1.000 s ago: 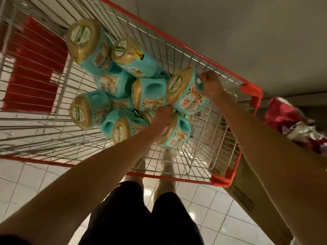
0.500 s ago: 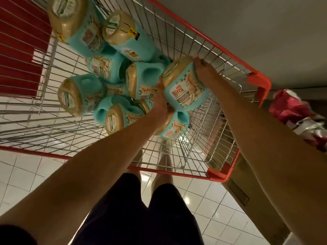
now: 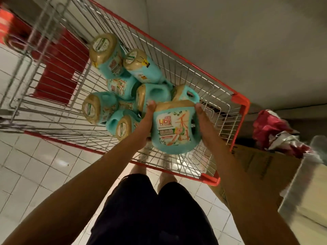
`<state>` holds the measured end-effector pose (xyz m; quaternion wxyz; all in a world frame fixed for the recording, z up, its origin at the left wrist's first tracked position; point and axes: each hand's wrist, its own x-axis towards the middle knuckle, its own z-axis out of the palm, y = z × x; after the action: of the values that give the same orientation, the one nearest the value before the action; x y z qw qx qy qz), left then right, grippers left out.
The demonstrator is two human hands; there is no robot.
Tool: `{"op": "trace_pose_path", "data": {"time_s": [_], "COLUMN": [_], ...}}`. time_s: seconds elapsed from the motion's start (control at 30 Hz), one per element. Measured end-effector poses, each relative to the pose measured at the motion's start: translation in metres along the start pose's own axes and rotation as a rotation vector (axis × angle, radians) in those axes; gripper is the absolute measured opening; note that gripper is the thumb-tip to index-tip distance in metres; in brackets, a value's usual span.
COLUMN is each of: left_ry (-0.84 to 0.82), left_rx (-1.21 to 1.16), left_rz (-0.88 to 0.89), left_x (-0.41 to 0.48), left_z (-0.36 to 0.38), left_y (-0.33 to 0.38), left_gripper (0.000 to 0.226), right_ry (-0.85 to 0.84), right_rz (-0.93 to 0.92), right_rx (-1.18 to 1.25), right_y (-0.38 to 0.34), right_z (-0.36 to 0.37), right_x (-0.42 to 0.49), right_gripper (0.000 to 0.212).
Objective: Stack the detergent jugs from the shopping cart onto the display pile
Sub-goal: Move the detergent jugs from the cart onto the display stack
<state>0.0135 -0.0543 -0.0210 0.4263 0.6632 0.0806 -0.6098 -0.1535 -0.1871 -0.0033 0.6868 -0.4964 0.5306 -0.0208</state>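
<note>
Squeezed only between the flat left hand [image 3: 147,121] at nine o'clock and flat right hand [image 3: 203,122] at three, the jug [image 3: 174,133] may slip into the cart [image 3: 242,103].

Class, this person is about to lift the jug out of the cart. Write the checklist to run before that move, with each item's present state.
1. Press of left hand on held jug: ok.
2. Press of right hand on its opposite side: ok.
3. Jug clear of cart rim: cannot tell.
4. Jug's cap closed: cannot tell, hidden.
5. Sight of display pile: not ok, outside the frame.
6. Path past cardboard box right of the cart: cannot tell.
</note>
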Motion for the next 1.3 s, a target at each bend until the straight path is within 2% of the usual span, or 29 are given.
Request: {"op": "trace_pose_path", "data": {"time_s": [0.13,0.3,0.4,0.5,0.6,0.7,0.87,1.0,1.1,1.3], "left_ry": [-0.039,-0.079,-0.165,-0.222,-0.235,-0.267,-0.334,-0.416,-0.508,-0.652], "left_rx": [0.053,0.145,0.160,0.157,0.255,0.331,0.445,0.537,0.592,0.800], "left_rz": [0.075,0.221,0.216,0.181,0.213,0.207,0.209,0.199,0.168,0.119], "left_x": [-0.042,-0.082,-0.093,-0.101,-0.104,-0.107,-0.120,-0.135,-0.147,-0.165], "left_z": [0.015,0.040,0.053,0.069,0.083,0.091,0.101,0.104,0.105,0.113], "left_y": [-0.003,-0.008,-0.006,0.000,0.004,0.007,0.008,0.000,-0.006,-0.037], "left_gripper": [0.092,0.079,0.091,0.085,0.081,0.082,0.068,0.066,0.059,0.067], "right_ry": [0.020,-0.023,0.035,0.096,0.145,0.228,0.418,0.582,0.715,0.918], "right_rz": [-0.007,0.040,0.055,0.026,-0.007,-0.023,-0.031,-0.080,-0.088,-0.066], "right_rx": [0.056,0.185,0.284,0.330,0.409,0.534,0.600,0.668,0.651,0.781], "right_y": [0.007,0.017,0.024,0.034,0.042,0.052,0.063,0.074,0.090,0.124], "right_z": [-0.015,-0.046,-0.057,-0.062,-0.060,-0.053,-0.031,-0.010,0.009,0.043], "right_x": [-0.050,-0.094,-0.114,-0.135,-0.160,-0.181,-0.211,-0.236,-0.251,-0.290], "right_gripper": [0.086,0.081,0.084,0.091,0.089,0.087,0.088,0.077,0.084,0.081]}}
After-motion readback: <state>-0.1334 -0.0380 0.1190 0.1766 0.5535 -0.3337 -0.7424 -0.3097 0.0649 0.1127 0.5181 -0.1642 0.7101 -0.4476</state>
